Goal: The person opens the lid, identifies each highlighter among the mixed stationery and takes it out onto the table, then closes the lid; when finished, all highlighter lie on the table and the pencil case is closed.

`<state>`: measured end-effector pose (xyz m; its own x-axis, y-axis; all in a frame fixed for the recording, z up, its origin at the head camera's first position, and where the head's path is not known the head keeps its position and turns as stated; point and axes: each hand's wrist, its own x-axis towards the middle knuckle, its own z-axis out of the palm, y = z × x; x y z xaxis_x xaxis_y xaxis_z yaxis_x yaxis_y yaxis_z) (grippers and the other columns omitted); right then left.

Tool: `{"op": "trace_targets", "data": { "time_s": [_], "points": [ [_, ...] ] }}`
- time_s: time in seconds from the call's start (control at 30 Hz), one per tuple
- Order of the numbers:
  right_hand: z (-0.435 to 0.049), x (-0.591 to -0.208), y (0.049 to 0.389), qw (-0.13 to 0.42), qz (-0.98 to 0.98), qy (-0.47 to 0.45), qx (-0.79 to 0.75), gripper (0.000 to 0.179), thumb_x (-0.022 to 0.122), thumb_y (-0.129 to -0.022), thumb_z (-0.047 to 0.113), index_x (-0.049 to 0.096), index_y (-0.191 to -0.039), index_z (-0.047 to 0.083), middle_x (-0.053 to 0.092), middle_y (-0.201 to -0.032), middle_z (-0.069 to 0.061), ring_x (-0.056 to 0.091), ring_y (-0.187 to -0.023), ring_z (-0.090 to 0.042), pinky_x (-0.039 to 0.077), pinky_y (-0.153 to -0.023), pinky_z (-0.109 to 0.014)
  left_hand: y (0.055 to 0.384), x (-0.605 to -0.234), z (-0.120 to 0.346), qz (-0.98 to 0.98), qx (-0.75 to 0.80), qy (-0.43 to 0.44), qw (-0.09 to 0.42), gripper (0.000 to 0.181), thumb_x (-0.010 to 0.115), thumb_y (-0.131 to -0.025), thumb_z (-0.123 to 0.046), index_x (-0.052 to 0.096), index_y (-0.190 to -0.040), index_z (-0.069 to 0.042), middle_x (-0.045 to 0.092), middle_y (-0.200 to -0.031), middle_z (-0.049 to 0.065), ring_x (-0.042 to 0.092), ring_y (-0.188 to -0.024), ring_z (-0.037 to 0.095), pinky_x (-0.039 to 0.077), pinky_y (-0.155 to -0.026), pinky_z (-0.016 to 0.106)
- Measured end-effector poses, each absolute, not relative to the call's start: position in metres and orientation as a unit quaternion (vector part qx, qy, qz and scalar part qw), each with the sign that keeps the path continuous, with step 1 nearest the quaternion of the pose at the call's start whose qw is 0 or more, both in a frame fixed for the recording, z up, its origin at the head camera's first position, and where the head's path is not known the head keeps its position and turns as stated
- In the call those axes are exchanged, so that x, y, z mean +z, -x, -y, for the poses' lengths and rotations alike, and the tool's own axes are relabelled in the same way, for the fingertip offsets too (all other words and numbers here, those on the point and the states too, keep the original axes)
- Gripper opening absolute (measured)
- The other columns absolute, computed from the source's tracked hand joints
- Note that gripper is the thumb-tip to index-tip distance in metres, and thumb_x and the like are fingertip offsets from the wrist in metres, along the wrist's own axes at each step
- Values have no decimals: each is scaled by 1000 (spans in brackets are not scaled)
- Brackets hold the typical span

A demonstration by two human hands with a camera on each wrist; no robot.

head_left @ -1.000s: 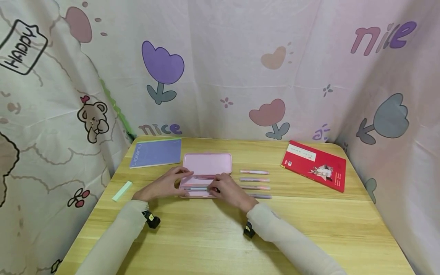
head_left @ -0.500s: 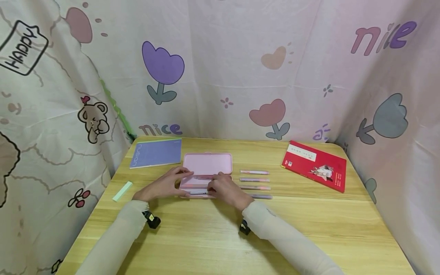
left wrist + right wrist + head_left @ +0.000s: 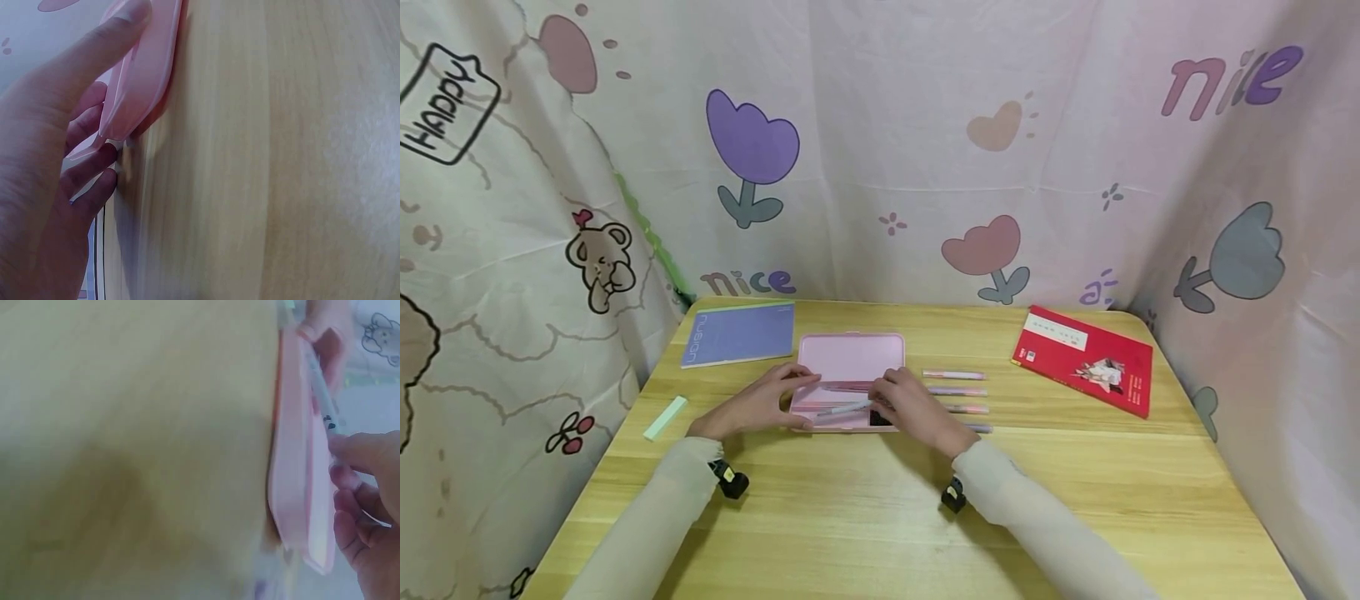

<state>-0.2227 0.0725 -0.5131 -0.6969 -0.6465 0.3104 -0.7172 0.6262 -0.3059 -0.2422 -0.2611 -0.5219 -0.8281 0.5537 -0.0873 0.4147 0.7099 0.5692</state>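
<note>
Mid-worktop (image 3: 850, 517), right hand (image 3: 921, 412) clamped on a pale blue-grey pen (image 3: 850, 407): thumb against fingertips near its right end. Pen sits above the pink pencil case (image 3: 835, 430), extending leftward from the fingers. Long axis runs roughly along the case's length, slightly skewed; held end judged higher than the free end, from the right wrist view. Whether the free end touches the case: cannot tell. Right hand is the nearer one; free end points toward the left hand (image 3: 760, 402). Left hand grips the case's left end, thumb on front rim, fingers apart from it around the rear corner. Four slim pens (image 3: 953, 375) right of the case, roughly parallel to its front. Beyond: lid (image 3: 852, 358) laid back; blue-violet notebook (image 3: 741, 335), far left corner; red book (image 3: 1052, 358), toward far right corner.
</note>
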Motion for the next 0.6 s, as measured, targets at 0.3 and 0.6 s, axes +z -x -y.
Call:
{"op": "trace_targets", "data": {
  "time_s": [0.3, 0.6],
  "points": [
    [-125, -503, 220, 87, 902, -335, 259, 18, 79, -101, 14, 77, -117, 6, 74, -114, -6, 67, -114, -25, 60, -102, -43, 241, -521, 262, -916, 276, -261, 133, 96, 87, -88, -60, 48, -166, -21, 42, -167, 9, 36, -156, 38, 38, -124, 67],
    [-188, -511, 194, 89, 911, -289, 279, 16, 83, -98, 14, 77, -112, 11, 73, -112, 0, 67, -109, -19, 62, -96, -43, 242, -521, 262, -915, 273, -264, 133, 96, 86, -88, -60, 48, -166, -20, 43, -167, 10, 37, -155, 39, 38, -124, 68]
  ]
}}
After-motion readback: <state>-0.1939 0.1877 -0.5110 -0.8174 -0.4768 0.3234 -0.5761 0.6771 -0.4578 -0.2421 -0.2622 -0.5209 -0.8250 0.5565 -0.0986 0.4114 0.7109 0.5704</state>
